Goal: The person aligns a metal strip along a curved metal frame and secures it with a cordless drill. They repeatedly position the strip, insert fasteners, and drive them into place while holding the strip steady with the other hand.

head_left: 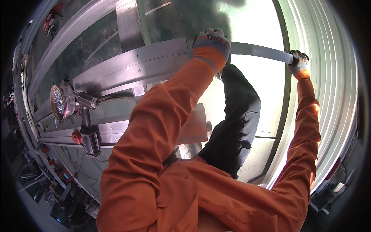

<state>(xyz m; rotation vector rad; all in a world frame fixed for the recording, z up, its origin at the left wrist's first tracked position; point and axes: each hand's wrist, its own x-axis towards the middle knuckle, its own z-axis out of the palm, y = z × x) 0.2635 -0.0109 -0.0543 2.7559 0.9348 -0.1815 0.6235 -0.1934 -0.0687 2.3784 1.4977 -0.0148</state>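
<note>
My left hand [211,43], in a grey and orange work glove, has its fingers curled over a long flat metal strip [264,52]. Out at the strip's right end, my right hand [300,65] grips it in a matching glove. Between the two hands the strip lies across a brightly lit panel. Left of my left hand is a wide aluminium profile [131,65] with small holes; my hand hides whether strip and profile meet. My dark-trousered leg [241,116] is stretched out just below the strip.
A cordless drill [89,123] lies at the left, beside a round tub of screws [62,101]. Another metal profile [112,131] runs below the drill. Long ribbed white profiles [328,96] line the right side. Tools and scraps [63,178] clutter the lower left.
</note>
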